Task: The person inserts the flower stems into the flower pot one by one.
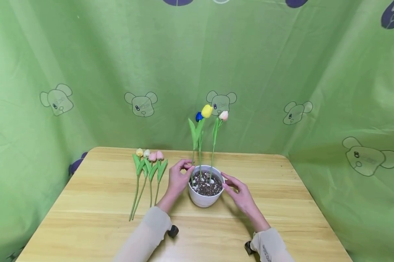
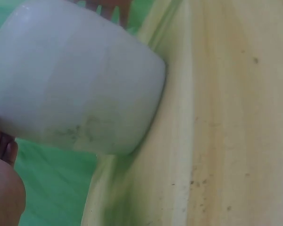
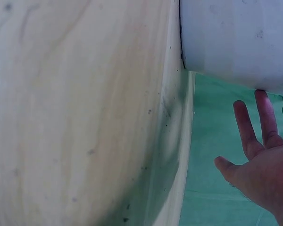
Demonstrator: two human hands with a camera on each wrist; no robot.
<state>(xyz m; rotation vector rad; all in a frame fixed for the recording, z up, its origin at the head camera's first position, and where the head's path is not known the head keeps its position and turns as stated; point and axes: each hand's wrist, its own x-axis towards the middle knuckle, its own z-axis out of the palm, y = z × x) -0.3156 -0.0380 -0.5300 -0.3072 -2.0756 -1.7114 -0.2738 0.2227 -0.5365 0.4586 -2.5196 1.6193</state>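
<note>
A white pot (image 1: 204, 201) filled with dark soil (image 1: 206, 187) and pale stones stands on the table. In it rise a yellow tulip (image 1: 206, 111), a blue tulip (image 1: 198, 116) and a pale pink tulip (image 1: 223, 115), all with green stems. At the pot's left rim my left hand (image 1: 178, 178) pinches the yellow tulip's low stem between thumb and fingers. My right hand (image 1: 241, 194) touches the right rim with its fingers extended. In the right wrist view, the right hand (image 3: 264, 165) has spread fingers against the pot (image 3: 240, 42). The left wrist view hides the left fingertips behind the pot (image 2: 75, 80).
Several loose tulips (image 1: 151, 169) in yellow, white and pink lie on the wooden table (image 1: 102, 189), left of the left hand. A green curtain (image 1: 171, 65) with bear-head prints hangs behind and beside the table. Dark wrist devices (image 1: 173, 231) sit at both sleeves.
</note>
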